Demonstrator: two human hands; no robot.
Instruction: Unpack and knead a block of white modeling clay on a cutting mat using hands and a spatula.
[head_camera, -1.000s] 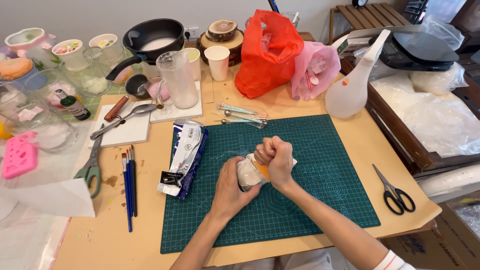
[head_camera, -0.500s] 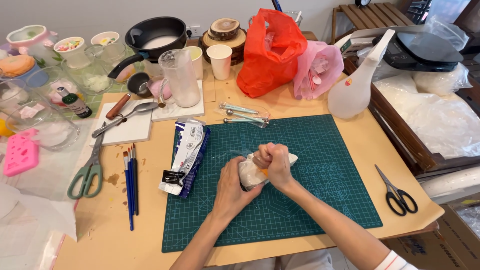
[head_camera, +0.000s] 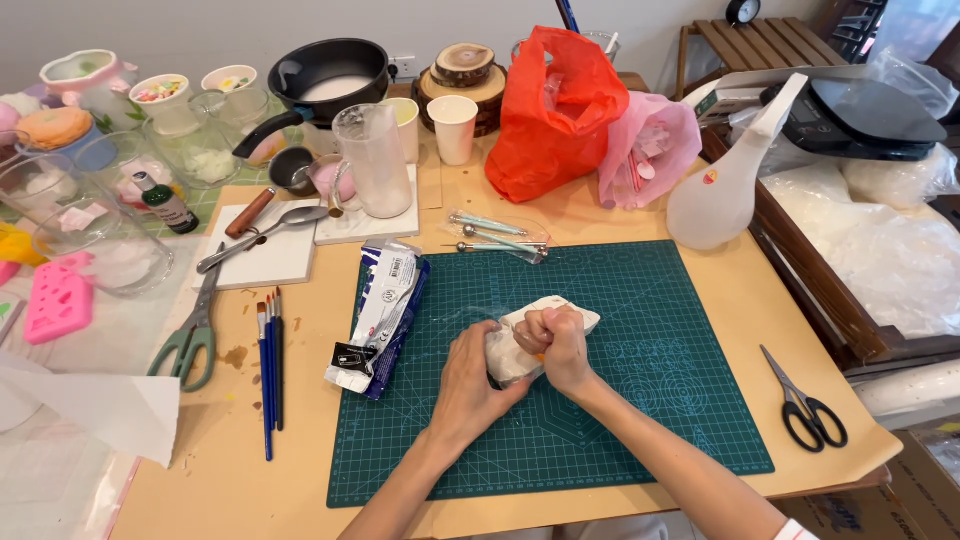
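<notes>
1. We pressed a white lump in clear wrap (head_camera: 520, 345) between both hands near the middle of the green cutting mat (head_camera: 640, 400).
2. Our left hand (head_camera: 468, 385) cupped the lump from the side, fingers curled around it.
3. Our right hand (head_camera: 555, 345) was balled into a tight fist on top of it.
4. The mat lay on a pale wooden table (head_camera: 300, 440) crowded with craft gear.
5. A clipped blue-and-white packet (head_camera: 380, 315) lay at the mat's left edge, with paint brushes (head_camera: 270, 365) and green-handled scissors (head_camera: 190, 335) farther left.
6. Black scissors (head_camera: 805, 405) sat off the mat's right edge.
7. Behind the mat stood a red plastic bag (head_camera: 555, 110), a pink bag (head_camera: 650, 150) and a black pan (head_camera: 325, 75) near the white wall.
</notes>
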